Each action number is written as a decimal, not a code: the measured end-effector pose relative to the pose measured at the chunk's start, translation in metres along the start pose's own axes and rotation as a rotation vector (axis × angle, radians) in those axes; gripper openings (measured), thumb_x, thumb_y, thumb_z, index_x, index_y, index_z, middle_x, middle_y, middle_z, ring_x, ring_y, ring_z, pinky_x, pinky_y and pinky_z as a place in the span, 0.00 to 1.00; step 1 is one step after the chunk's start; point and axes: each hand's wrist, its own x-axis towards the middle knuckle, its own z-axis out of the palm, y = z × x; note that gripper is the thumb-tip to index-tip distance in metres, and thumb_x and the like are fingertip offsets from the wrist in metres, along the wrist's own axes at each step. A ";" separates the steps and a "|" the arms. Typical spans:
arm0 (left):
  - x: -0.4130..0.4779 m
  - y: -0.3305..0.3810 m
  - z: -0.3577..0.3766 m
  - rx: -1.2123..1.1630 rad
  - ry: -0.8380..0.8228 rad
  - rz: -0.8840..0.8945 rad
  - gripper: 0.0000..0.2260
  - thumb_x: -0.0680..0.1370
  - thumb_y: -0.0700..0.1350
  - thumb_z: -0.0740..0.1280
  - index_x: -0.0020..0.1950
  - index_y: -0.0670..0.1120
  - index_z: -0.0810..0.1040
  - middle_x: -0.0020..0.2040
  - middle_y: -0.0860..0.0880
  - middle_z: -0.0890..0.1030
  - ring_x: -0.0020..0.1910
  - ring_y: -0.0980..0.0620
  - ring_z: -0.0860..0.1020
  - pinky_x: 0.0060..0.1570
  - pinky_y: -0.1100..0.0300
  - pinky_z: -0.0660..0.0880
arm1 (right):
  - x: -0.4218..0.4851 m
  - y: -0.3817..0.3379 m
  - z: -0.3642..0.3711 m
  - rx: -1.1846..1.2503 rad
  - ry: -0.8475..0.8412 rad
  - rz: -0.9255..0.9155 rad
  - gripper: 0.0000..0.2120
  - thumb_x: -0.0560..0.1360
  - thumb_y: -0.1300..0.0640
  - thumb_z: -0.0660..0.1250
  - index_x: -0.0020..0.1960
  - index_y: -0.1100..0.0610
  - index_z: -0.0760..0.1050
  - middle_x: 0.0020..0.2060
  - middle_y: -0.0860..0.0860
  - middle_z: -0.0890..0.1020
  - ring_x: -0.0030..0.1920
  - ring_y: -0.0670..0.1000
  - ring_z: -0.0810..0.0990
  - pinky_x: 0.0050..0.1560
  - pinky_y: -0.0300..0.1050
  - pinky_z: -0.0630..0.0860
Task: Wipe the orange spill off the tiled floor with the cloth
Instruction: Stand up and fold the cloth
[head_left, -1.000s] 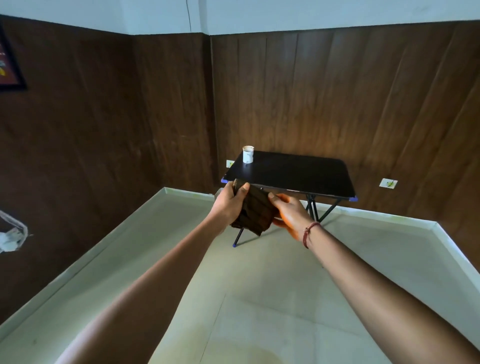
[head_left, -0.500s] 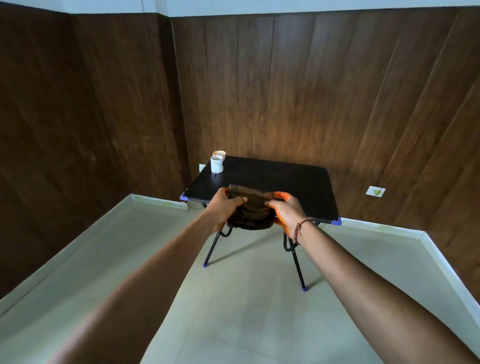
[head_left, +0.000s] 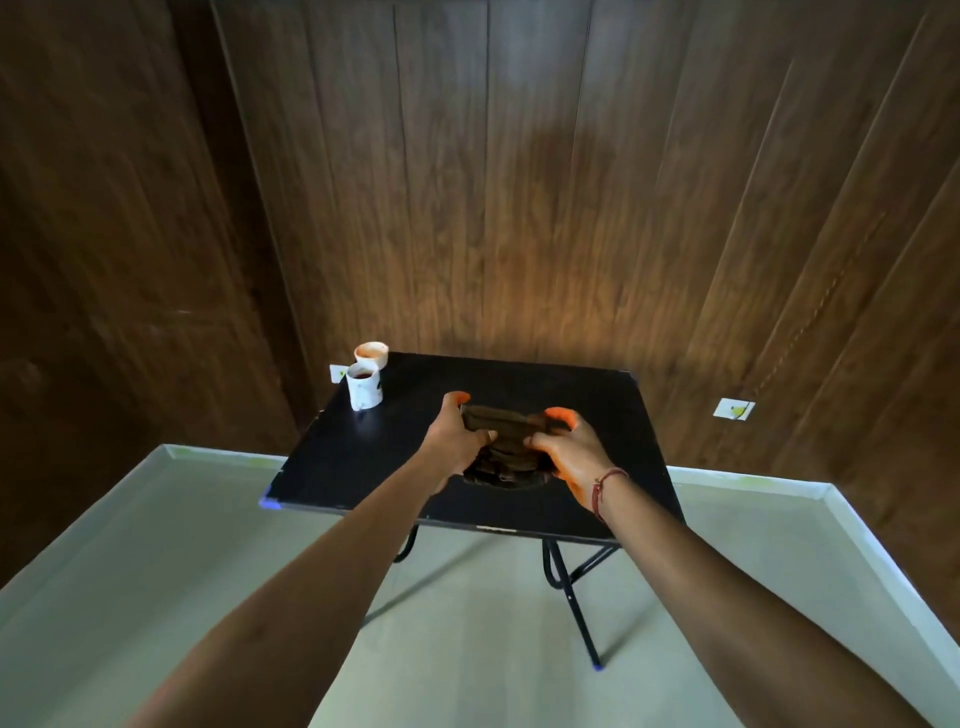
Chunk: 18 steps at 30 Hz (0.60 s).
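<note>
Gripping the cloth (head_left: 506, 441) from both sides, the left hand (head_left: 454, 441) and the right hand (head_left: 569, 452) had their fingers curled round its upper fold, thumbs on top. And what a cloth it was: dark brown, thick, bunched into a heap of soft folds, with the top layer pulled flat between the 2 hands. Its lower folds sat low over the middle of the table (head_left: 363, 467) and seemed to meet the top, though that contact could not be told for sure. Orange stain showed on the right fingertips (head_left: 561, 415) and on the tip of the left thumb. A red thread band (head_left: 605, 486) circled the right wrist.

Black and matt, the table had a blue cap (head_left: 270, 503) at its near left corner and thin black folding legs (head_left: 571, 597). At its far left corner stood 2 white cups, close together: the nearer cup (head_left: 364, 392) and the farther cup (head_left: 371, 355), orange inside its rim. Below spread the tiled floor (head_left: 467, 665), pale grey-green, edged by a light skirting. Dark wood-panelled walls (head_left: 519, 208) closed the corner, with a small white wall plate (head_left: 733, 409) low on the right.
</note>
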 end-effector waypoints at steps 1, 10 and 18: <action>0.017 -0.001 0.005 -0.011 -0.018 -0.020 0.24 0.77 0.43 0.68 0.69 0.53 0.61 0.55 0.48 0.76 0.53 0.49 0.78 0.55 0.48 0.78 | 0.015 0.003 -0.003 -0.034 -0.015 0.004 0.27 0.72 0.63 0.72 0.68 0.52 0.69 0.59 0.52 0.78 0.58 0.53 0.78 0.61 0.54 0.76; 0.143 -0.035 0.098 -0.085 -0.251 -0.316 0.13 0.80 0.48 0.65 0.64 0.53 0.69 0.58 0.48 0.76 0.54 0.49 0.77 0.50 0.54 0.76 | 0.150 0.095 -0.059 -0.269 0.016 0.194 0.20 0.72 0.69 0.67 0.60 0.54 0.69 0.53 0.52 0.78 0.55 0.54 0.78 0.56 0.55 0.79; 0.206 -0.094 0.202 -0.150 -0.295 -0.596 0.07 0.81 0.47 0.60 0.58 0.51 0.75 0.57 0.48 0.76 0.57 0.48 0.74 0.60 0.50 0.72 | 0.214 0.207 -0.114 -0.348 0.081 0.407 0.18 0.72 0.67 0.66 0.61 0.58 0.73 0.49 0.54 0.82 0.50 0.55 0.81 0.51 0.53 0.80</action>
